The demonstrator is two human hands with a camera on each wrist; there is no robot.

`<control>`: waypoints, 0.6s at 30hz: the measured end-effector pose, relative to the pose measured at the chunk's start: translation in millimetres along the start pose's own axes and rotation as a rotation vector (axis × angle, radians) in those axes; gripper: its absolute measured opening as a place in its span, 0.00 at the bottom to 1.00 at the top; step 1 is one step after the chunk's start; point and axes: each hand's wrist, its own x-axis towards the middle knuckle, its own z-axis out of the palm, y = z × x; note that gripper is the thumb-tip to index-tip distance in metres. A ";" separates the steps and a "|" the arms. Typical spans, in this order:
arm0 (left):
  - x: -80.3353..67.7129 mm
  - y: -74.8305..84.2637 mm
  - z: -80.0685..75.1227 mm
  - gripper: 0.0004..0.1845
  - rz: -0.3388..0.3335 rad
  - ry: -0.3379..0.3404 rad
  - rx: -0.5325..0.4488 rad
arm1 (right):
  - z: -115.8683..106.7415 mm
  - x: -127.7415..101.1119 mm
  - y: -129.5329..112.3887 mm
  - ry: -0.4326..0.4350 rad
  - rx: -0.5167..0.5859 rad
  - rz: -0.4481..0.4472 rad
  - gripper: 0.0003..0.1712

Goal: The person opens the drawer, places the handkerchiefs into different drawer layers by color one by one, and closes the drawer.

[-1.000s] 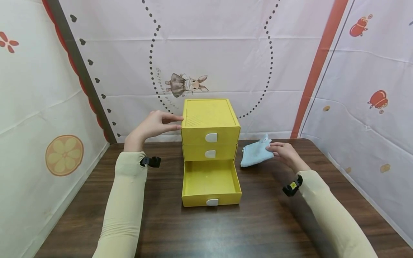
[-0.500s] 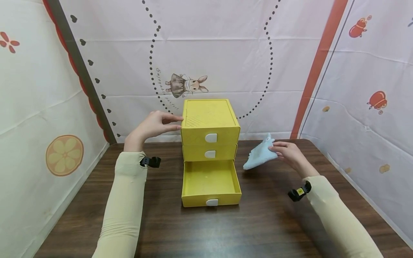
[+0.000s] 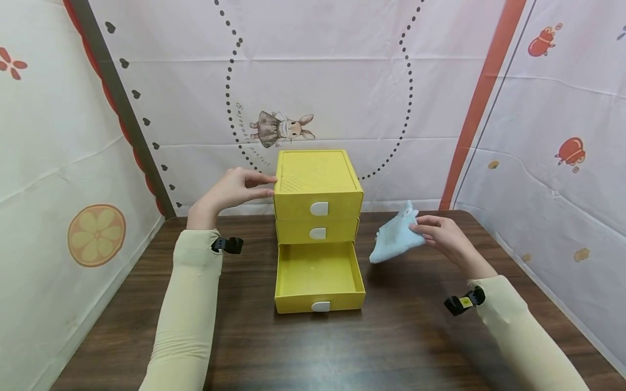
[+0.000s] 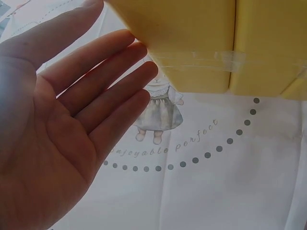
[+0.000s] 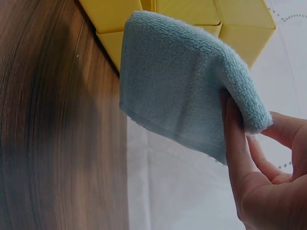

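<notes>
Head view shows a yellow drawer unit [image 3: 318, 206] standing at the middle of the dark wooden desk [image 3: 415, 336], with its bottom drawer [image 3: 319, 282] pulled out toward the person and the two drawers above it shut. Left hand [image 3: 230, 190] rests against the unit's upper left side, fingers [image 4: 112, 76] straight and lying close together, palm flat, gripping nothing. Right hand [image 3: 442, 236] is raised to the right of the unit and pinches a folded light blue cloth [image 3: 395, 239] between thumb and fingers [image 5: 235, 143]; the cloth hangs off the desk, near the unit's right side but apart from it. Both arms wear pale sleeves, each with a small black wrist device. Printed fabric walls with a rabbit figure [image 3: 281, 129] stand behind the desk
</notes>
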 end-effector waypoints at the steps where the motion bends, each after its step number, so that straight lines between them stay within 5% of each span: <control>1: 0.0 0.0 -0.1 0.24 -0.001 0.001 0.001 | 0.2 -1.8 -0.8 -0.001 0.001 -0.003 0.37; 18: -1.3 2.6 -0.5 0.23 0.000 0.001 0.004 | 5.7 -27.8 -12.4 -0.112 0.149 -0.064 0.14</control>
